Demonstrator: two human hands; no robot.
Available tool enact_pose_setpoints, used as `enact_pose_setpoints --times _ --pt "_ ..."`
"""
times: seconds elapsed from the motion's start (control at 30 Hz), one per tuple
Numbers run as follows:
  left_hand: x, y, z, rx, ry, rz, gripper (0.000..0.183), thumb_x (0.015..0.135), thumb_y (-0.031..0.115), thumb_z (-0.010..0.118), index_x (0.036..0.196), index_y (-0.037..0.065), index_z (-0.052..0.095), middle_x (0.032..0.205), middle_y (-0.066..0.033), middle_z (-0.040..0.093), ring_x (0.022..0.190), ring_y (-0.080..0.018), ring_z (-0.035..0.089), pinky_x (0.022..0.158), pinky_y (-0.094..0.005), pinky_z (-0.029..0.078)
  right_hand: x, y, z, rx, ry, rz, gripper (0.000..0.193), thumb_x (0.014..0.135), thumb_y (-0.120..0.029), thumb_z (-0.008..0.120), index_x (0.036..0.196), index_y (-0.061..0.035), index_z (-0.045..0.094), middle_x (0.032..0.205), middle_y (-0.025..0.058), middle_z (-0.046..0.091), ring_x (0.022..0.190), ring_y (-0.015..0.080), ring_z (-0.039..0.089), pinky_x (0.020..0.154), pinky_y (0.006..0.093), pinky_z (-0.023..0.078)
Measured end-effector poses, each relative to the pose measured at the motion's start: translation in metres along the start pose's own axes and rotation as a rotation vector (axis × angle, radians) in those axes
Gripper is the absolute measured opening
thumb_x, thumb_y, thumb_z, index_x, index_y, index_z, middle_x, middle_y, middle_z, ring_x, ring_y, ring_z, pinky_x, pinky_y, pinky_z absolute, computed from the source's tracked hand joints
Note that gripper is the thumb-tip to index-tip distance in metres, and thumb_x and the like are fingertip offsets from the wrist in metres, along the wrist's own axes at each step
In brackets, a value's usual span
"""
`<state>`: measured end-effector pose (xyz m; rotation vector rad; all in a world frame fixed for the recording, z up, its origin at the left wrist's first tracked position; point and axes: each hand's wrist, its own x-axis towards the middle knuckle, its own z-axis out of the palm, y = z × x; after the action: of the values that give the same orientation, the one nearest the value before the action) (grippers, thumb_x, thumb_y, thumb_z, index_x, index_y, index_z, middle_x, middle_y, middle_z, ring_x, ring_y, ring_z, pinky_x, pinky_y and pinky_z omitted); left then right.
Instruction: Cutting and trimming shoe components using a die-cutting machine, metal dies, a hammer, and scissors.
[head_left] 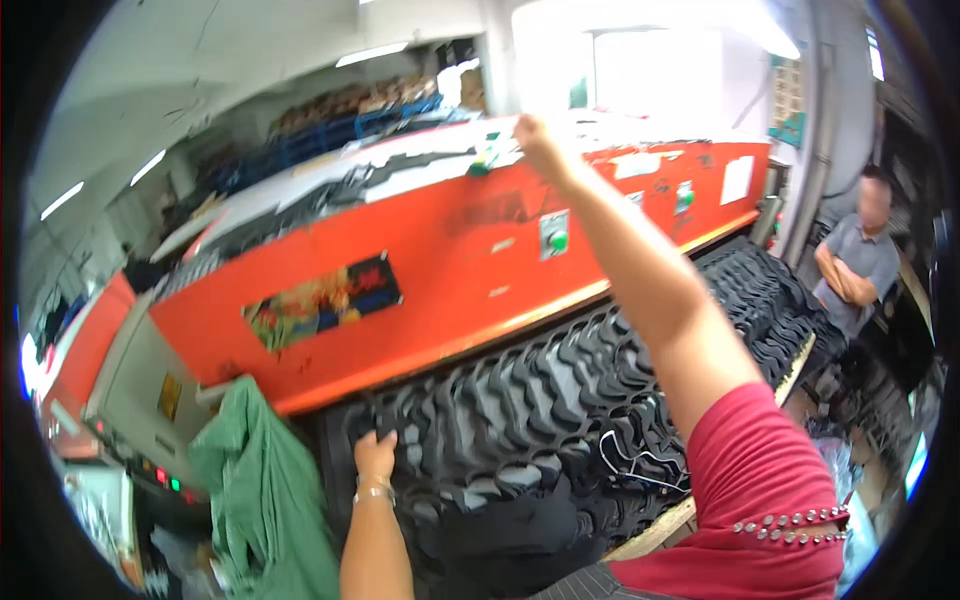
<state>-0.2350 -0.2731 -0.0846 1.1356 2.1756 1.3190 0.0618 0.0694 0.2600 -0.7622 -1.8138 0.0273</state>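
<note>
My left hand, with a bracelet at the wrist, is closed at the left end of black sheet material cut into rows of wavy shapes. What its fingers grip, if anything, is hidden. My right arm stretches far forward, and my right hand is raised at the top edge of a long orange-red machine. Its fingers look curled, and I cannot make out what is in them. Left of that hand, a small green and white item sits on the machine's upper edge.
Green buttons are on the machine's front. A green cloth hangs at the left beside a grey control box. A thin white cord lies on the black material. At the right stands a person with folded arms.
</note>
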Motion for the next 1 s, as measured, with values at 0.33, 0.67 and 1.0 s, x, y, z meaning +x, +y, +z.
enact_pose_setpoints --times 0.33,0.67,1.0 --pt "0.005 0.06 -0.003 -0.104 0.055 -0.282 0.037 0.089 0.03 0.061 0.091 -0.006 0.056 0.08 -0.0192 0.065 0.077 -0.0357 0.062 0.068 -0.0415 0.046 0.086 0.049 0.0 -0.591 -0.758 0.382 0.033 0.075 -0.029 0.069 0.086 0.0023 0.067 0.067 0.0151 0.063 0.058 0.0224 0.062 0.05 0.0384 0.048" --pt "0.001 0.031 0.0 -0.461 0.044 -0.398 0.012 0.092 0.023 0.057 0.086 0.012 0.055 0.064 0.0014 0.053 0.048 -0.011 0.047 0.045 -0.0258 0.038 -0.132 0.013 -0.093 0.698 -0.223 0.419 0.025 0.085 -0.035 0.06 0.076 -0.0123 0.055 0.057 -0.0044 0.043 0.053 0.0072 0.04 0.05 0.0237 0.031" --pt "-0.002 0.053 0.007 -0.443 -0.054 -0.212 0.014 0.091 0.02 0.057 0.097 0.007 0.06 0.076 -0.0007 0.061 0.063 -0.0129 0.056 0.059 -0.0276 0.045 -0.364 -0.153 0.085 1.548 -1.169 1.635 0.094 0.072 -0.089 0.028 0.092 -0.0002 0.051 0.074 0.0084 0.051 0.063 0.0219 0.051 0.064 0.0393 0.049"
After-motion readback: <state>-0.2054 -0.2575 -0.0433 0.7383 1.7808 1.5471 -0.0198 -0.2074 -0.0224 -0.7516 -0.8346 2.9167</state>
